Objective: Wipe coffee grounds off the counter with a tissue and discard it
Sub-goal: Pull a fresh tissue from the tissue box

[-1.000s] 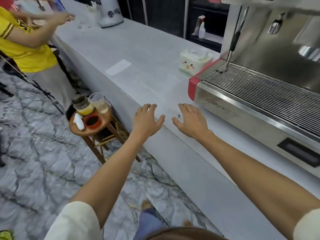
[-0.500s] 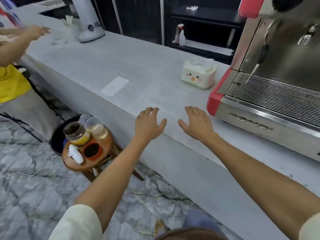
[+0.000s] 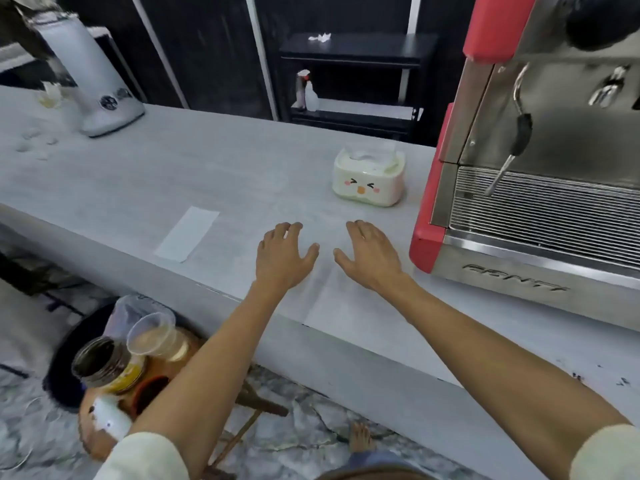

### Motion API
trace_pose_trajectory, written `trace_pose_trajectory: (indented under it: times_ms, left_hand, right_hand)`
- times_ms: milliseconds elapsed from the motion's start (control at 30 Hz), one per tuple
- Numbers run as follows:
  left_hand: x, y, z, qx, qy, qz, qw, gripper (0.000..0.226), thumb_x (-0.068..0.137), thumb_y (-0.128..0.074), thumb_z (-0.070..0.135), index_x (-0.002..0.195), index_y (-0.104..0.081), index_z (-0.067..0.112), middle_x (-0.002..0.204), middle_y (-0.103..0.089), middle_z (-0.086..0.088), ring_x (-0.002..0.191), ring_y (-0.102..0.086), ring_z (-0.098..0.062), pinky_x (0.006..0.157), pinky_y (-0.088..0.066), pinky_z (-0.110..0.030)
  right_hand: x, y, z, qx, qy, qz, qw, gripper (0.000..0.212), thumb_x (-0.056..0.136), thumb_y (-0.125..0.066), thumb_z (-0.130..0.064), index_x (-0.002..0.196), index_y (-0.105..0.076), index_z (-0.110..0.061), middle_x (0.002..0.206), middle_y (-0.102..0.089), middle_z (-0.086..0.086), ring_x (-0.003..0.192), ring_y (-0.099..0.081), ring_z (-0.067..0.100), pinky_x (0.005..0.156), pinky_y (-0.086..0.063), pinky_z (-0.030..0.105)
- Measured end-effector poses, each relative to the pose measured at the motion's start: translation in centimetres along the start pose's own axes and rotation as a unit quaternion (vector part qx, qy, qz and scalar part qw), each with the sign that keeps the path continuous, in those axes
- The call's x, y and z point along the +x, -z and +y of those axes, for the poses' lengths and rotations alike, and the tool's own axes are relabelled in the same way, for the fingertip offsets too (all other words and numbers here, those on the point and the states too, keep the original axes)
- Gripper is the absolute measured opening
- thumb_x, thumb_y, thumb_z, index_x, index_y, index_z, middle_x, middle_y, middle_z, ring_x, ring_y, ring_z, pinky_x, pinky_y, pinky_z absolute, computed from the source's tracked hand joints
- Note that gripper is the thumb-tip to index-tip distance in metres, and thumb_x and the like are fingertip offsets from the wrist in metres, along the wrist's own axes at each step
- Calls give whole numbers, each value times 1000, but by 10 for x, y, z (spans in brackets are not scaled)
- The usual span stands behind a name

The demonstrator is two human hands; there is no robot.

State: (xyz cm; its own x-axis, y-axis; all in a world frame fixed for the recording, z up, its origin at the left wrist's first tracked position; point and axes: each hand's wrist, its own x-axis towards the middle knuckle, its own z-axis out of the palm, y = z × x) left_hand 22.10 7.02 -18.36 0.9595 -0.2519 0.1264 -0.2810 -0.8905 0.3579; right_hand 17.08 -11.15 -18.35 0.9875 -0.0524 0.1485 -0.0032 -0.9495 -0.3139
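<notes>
- Head view: the left hand (image 3: pixel 283 255) and the right hand (image 3: pixel 371 252) reached out side by side over the grey counter (image 3: pixel 214 174), palms down, thumbs pointing toward each other with a small gap between them.
- Both hands held nothing; the fingers were relaxed and loosely spread, the fingertips slightly bent downward. Whether the palms touched the surface or hung just above it could not be told.
- The tissue box (image 3: pixel 369 180), cream-coloured with a small cartoon face on its front, stood on the counter beyond the hands, nearer the right hand, just beside the espresso machine (image 3: pixel 540 188). A clear sheet or tissue rose from its top opening.
- A few dark specks that looked like coffee grounds (image 3: pixel 578 377) lay on the counter at the near right, beyond the right forearm and well apart from the hands.
- A flat white paper strip (image 3: pixel 187 234) lay on the counter left of the left hand.
- A white grinder (image 3: pixel 90 77) stood at the far left of the counter, with small blurred bits scattered near it.
- Below the counter edge, a round wooden stool (image 3: pixel 104 431) carried a jar (image 3: pixel 104 363), a tilted clear plastic cup (image 3: pixel 156 337) and a small white item.
- A dark shelf (image 3: pixel 356 50) behind the counter held a spray bottle (image 3: pixel 308 93).
</notes>
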Motion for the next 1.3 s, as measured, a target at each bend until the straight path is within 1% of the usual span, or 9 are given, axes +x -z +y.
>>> trace_pose_trajectory:
  times_ms: [167, 367, 467, 567, 733, 833, 933, 1067, 1300]
  left_hand:
    - [41, -2, 0, -5, -21, -3, 1000, 61, 93, -58, 50, 142, -50, 15, 145, -50, -11, 131, -47, -36, 106, -41, -48]
    - [95, -9, 0, -28, -49, -29, 998, 64, 93, -58, 52, 144, -47, 15, 147, -48, -9, 132, -46, -35, 106, -41, -47]
    - [131, -9, 2, -34, -74, -45, 996, 66, 94, -55, 53, 147, -43, 15, 150, -44, -8, 134, -43, -33, 107, -39, -46]
    - [169, -7, 6, -46, -109, -58, 991, 70, 94, -55, 54, 149, -39, 13, 152, -42, -9, 136, -42, -32, 107, -39, -45]
    - [224, -9, 10, -55, -168, -85, 981, 84, 90, -58, 62, 152, -31, 12, 157, -35, -8, 140, -37, -31, 110, -40, -47]
    - [249, -9, 13, -64, -211, -107, 970, 95, 86, -60, 67, 155, -26, 11, 161, -29, -7, 146, -30, -29, 114, -36, -48]
    - [268, -13, 17, -80, -233, -135, 960, 102, 82, -61, 71, 155, -22, 13, 162, -25, -5, 149, -24, -26, 116, -34, -49]
    - [285, -21, 23, -100, -252, -157, 950, 105, 75, -59, 80, 153, -24, 18, 159, -29, -1, 145, -29, -25, 113, -38, -51]
    - [289, -31, 30, -119, -290, -165, 935, 102, 80, -63, 73, 154, -25, 16, 163, -23, 0, 148, -23, -20, 113, -33, -42]
  right_hand:
    - [34, 0, 0, 18, -29, 15, 999, 66, 93, -46, -45, 142, -32, -4, 144, -38, 16, 133, -33, 29, 111, -27, 39]
    - [71, 9, 8, 15, -70, 57, 996, 62, 91, -51, -42, 138, -39, -3, 139, -44, 17, 129, -39, 31, 107, -34, 41]
    - [91, 14, 14, 2, -90, 91, 992, 54, 89, -53, -38, 131, -45, -5, 127, -52, 14, 118, -48, 30, 98, -40, 41]
    - [110, 19, 17, 0, -133, 126, 983, 49, 89, -53, -33, 128, -47, -4, 124, -55, 13, 112, -51, 31, 93, -42, 41]
    - [137, 24, 22, -3, -189, 155, 970, 50, 89, -53, -32, 129, -46, -4, 127, -54, 14, 113, -50, 32, 94, -42, 43]
    - [148, 29, 30, -18, -217, 160, 963, 49, 90, -53, -32, 130, -45, -5, 130, -52, 13, 117, -48, 32, 96, -40, 43]
    - [159, 33, 37, -29, -238, 163, 957, 50, 91, -51, -33, 132, -43, -6, 135, -50, 13, 120, -46, 32, 99, -38, 42]
    - [174, 34, 44, -41, -244, 167, 954, 53, 92, -50, -35, 136, -41, -6, 139, -47, 11, 124, -44, 30, 102, -37, 41]
    - [193, 31, 52, -58, -235, 187, 952, 56, 90, -52, -37, 136, -41, -8, 139, -46, 9, 123, -45, 29, 98, -40, 42]
